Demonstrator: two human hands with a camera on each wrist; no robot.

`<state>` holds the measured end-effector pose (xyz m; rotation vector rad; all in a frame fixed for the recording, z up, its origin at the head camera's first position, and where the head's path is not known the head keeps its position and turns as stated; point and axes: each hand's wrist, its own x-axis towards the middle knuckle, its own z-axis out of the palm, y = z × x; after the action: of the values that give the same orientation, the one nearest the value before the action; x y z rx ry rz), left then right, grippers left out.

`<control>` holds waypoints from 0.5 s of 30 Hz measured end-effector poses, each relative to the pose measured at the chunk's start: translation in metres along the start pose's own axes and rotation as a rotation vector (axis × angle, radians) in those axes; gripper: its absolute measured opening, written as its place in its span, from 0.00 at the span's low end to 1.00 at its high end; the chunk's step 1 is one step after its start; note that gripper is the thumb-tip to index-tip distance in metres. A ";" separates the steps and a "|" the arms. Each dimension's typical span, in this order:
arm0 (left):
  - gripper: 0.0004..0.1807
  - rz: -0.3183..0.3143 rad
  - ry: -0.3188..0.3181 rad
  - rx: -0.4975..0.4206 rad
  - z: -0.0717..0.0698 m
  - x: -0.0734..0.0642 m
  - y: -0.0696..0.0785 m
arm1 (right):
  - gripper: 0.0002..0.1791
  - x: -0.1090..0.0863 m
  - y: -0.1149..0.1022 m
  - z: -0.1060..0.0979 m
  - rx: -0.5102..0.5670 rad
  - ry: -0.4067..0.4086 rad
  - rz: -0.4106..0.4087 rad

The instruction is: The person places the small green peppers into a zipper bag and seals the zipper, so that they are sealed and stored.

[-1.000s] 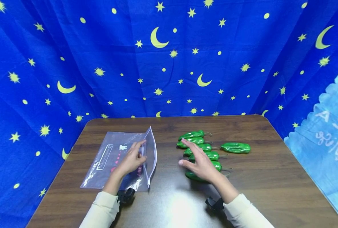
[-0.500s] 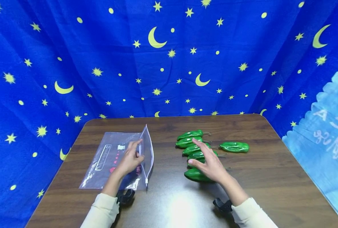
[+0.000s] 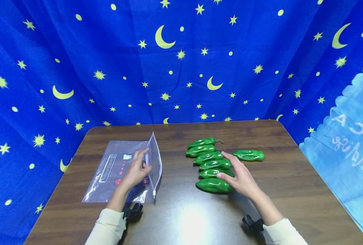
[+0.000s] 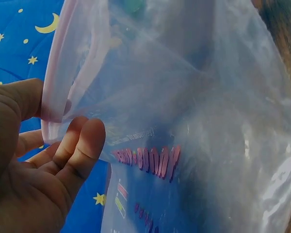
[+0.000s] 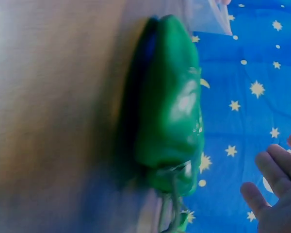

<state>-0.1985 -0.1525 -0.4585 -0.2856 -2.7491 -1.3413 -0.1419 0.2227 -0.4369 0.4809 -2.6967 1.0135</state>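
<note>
At the left of the table in the head view, a clear zip bag [image 3: 115, 148] printed in pink and white lies with its mouth spread toward the right. My left hand [image 3: 136, 172] pinches the upper layer at that mouth; the left wrist view has the thumb and fingers of the hand [image 4: 48, 160] on the edge of the bag [image 4: 213, 116]. Several glossy green peppers lie in a row, the nearest pepper [image 3: 212, 185] closest to me. My right hand [image 3: 242, 177] hovers at their stem ends, fingers spread, holding nothing. In the right wrist view, a pepper [image 5: 169, 107] stands beside the hand [image 5: 281, 189].
One more green pepper [image 3: 249, 155] lies apart, to the right of the row. The brown wooden table [image 3: 292, 204] reaches back to a blue curtain [image 3: 126, 41] with moons and stars. A light-blue cloth [image 3: 353, 143] hangs at the right.
My right hand has moved right and toward me, from over the row to its stem ends, uncovering more peppers. The left hand keeps its hold on the bag; the head view has shifted slightly.
</note>
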 end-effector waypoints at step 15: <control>0.42 0.008 0.020 -0.028 0.001 -0.002 0.000 | 0.35 -0.032 0.008 0.012 -0.119 0.009 -0.081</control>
<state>-0.1965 -0.1519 -0.4592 -0.2831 -2.7122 -1.3737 -0.1162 0.2281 -0.4609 0.5559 -2.6861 0.8266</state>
